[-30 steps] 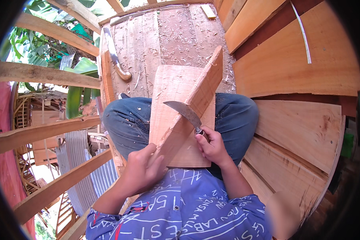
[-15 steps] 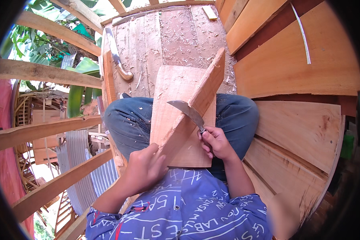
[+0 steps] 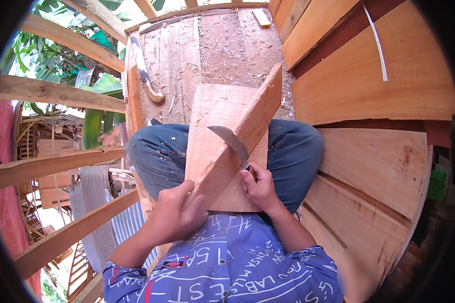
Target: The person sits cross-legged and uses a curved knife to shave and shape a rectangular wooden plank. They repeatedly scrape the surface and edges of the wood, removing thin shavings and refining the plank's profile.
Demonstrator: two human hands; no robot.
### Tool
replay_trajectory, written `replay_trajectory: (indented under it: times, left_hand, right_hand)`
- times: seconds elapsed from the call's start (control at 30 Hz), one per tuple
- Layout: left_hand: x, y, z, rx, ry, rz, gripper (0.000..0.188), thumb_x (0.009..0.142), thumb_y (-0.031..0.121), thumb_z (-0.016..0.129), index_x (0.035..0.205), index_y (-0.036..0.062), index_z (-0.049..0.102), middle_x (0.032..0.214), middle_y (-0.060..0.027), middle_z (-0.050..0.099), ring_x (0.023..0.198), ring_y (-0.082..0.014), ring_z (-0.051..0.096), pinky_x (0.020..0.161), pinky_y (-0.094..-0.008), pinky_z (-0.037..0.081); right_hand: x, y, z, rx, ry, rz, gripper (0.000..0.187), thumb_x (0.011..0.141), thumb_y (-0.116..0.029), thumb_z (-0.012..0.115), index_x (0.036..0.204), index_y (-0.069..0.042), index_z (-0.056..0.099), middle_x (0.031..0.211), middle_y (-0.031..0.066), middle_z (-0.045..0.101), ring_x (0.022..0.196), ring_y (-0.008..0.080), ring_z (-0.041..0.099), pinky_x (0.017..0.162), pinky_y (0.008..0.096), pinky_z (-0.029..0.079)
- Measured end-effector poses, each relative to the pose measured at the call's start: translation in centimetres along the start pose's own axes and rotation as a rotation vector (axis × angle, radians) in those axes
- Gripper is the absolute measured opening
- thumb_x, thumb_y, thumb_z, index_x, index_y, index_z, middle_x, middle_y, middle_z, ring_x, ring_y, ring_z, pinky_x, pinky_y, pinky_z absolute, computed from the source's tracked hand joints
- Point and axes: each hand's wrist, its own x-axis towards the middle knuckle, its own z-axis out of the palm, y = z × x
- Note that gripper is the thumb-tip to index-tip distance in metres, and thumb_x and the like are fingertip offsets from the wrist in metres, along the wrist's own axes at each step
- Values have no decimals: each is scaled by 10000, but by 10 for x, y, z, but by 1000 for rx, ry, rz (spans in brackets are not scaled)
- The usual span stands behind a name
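Note:
Across my lap lies a flat pale wooden board (image 3: 218, 101). A second wooden board (image 3: 260, 113) stands on its long edge over it, slanting from near left to far right. My left hand (image 3: 179, 209) grips the near end of this standing board. My right hand (image 3: 259, 188) is closed round the dark handle of a knife with a curved blade (image 3: 232, 140). The blade lies across the board's rough upper edge, its tip pointing left and away from me. Small wood curls cling to the edge and to the flat board.
Shavings litter the plank floor (image 3: 217, 45) ahead. A long blade with a curved handle (image 3: 155, 95) lies at the far left beside wooden railings (image 3: 60, 96). A small yellowish wood piece (image 3: 261, 17) lies at the back. Wooden plank walling (image 3: 374, 171) stands close on my right.
The knife and my right hand have shifted slightly left and toward me along the board's edge. My left hand keeps its hold, and the whole view has moved a little.

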Motion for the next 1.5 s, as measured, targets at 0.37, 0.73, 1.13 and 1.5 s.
replay_trajectory:
  times: [0.37,0.73,1.13,1.5]
  left_hand:
    - [-1,0,3,3,13,36,193,854,106,643,823,-34,514,682,-266,580,651,-453,608,568,-424,476]
    - [-3,-5,8,6,37,71,190,838,97,657,823,-30,516,686,-270,578,677,-462,608,573,-450,474]
    - [-5,-10,12,13,42,99,193,844,96,670,857,-31,525,710,-267,589,691,-463,612,581,-452,478]
    - [-5,-9,11,11,48,98,181,846,89,670,861,-24,529,704,-262,586,688,-453,613,573,-456,474]
  right_hand:
    - [-1,6,2,-120,60,-79,209,997,-212,555,890,-33,540,569,-45,471,482,23,427,449,208,331]
    - [0,-11,-17,-201,-11,7,225,966,-222,604,945,0,581,597,24,509,529,67,484,500,264,402]
    - [-3,-28,-32,182,-219,280,287,1023,-284,509,860,-49,532,575,-26,475,431,42,433,400,210,349]
    - [-6,-17,-20,1,-4,133,278,981,-257,594,847,-14,581,584,-13,514,491,60,467,472,225,370]
